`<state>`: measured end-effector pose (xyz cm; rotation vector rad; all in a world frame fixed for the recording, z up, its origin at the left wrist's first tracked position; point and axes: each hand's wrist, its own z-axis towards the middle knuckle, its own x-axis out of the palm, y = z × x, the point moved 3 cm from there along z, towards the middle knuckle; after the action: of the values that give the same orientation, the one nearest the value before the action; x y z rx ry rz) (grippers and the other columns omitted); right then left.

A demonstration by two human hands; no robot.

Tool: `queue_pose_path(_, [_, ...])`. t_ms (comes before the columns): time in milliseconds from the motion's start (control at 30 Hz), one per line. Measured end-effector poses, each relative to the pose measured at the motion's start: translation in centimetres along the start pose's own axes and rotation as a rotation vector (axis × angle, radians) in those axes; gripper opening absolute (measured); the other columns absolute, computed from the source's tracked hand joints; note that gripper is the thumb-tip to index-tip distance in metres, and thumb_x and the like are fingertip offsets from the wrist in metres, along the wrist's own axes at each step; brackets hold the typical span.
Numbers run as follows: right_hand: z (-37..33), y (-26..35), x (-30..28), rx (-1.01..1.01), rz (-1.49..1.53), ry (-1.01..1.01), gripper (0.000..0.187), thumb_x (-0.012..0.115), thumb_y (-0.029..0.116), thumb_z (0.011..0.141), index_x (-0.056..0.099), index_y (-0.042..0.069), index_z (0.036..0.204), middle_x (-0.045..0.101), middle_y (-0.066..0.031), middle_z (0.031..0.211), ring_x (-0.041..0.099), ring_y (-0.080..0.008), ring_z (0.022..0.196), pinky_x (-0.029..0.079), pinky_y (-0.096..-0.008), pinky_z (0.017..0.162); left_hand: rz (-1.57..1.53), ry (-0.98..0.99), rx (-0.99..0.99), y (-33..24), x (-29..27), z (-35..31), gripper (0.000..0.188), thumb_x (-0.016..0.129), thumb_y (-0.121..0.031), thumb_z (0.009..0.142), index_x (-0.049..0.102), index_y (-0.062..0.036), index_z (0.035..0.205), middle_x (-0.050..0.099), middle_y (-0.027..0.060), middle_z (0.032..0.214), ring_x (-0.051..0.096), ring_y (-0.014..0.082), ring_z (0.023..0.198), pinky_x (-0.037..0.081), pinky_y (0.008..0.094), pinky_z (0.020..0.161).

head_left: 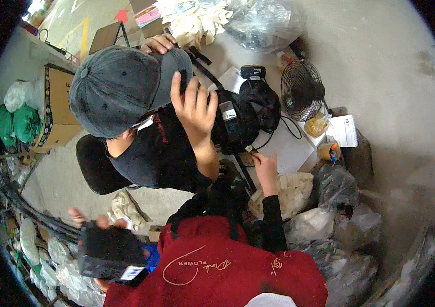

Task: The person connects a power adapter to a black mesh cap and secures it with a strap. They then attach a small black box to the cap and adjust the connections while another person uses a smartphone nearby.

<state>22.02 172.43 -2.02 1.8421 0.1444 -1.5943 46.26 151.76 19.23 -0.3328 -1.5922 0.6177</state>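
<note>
floor point(69, 25) | left hand point(102, 221) holding black box point(106, 250) | right hand point(266, 171) near cable point(267, 144)

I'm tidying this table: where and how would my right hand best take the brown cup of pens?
Probably best held around the side wall of the cup, coming from the left across the white paper. The pens stick out of its open top, so taking it from above looks awkward. The right hand is already on that left side.

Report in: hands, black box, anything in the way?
Left hand holds black box. Right hand at small white piece, grip unclear. Co-worker close ahead, to the left.
</note>
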Motion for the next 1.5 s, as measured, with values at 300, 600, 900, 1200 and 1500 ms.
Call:
queue_pose_path(300, [-5.4,-3.5,-2.9,0.631,1.112,-0.104,0.025,0.065,0.012,0.091,0.064,0.004,0.115,0.064,-0.0068,0.069,0.059,-0.0161,0.057,0.047,-0.0323,0.054,0.058,0.139,0.205,-4.3,3.6,-5.2,0.117,0.084,-0.033,0.059,0.018,-0.0115,0.153,0.035,0.0191,0.152,0.044,0.0345,0.133,0.027,0.0531,0.115])
queue_pose_path(600, [-10.3,3.3,-9.3,0.339,1.986,0.202,0.035,0.062,0.004,0.087,0.061,-0.003,0.121,0.064,-0.0147,0.111,0.063,-0.0217,0.1,0.054,-0.0337,0.088,1.217,-0.495,0.207,-1.3,6.1,0.6,0.107,0.079,-0.044,0.066,0.024,-0.0197,0.155,0.018,0.0156,0.161,0.025,0.0321,0.147,0.032,0.0509,0.114])
queue_pose_path(900, [-9.6,5.1,-11.9,0.176,1.484,-0.106,0.032,0.059,-0.001,0.092,0.06,-0.002,0.124,0.061,-0.0121,0.12,0.057,-0.0216,0.116,0.045,-0.029,0.103,-0.168,0.062,-0.341,1.7,5.3,2.4,0.096,0.076,-0.031,0.067,0.032,-0.0049,0.149,0.046,0.0183,0.144,0.046,0.0335,0.133,0.037,0.0459,0.112])
queue_pose_path(1200, [-5.5,7.0,-15.8,-0.21,1.056,-0.583,0.011,0.053,0.014,0.099,0.053,0.003,0.098,0.051,-0.0053,0.098,0.05,-0.0163,0.084,0.044,-0.0324,0.085,-0.123,-0.02,-0.111,2.8,6.8,12.8,0.086,0.067,-0.038,0.076,0.035,-0.0028,0.149,0.039,0.0224,0.151,0.043,0.0405,0.136,0.039,0.0584,0.109])
queue_pose_path(1500, [0.3,9.6,-19.6,-0.035,1.265,-0.236,0.025,0.054,0.01,0.097,0.045,0.004,0.121,0.045,-0.0039,0.1,0.042,-0.0142,0.086,0.037,-0.0262,0.079,-0.372,-0.074,-0.068,5.4,9.0,23.8,0.072,0.061,-0.034,0.085,0.039,-0.0017,0.145,0.047,0.0213,0.144,0.049,0.0375,0.132,0.042,0.053,0.109])
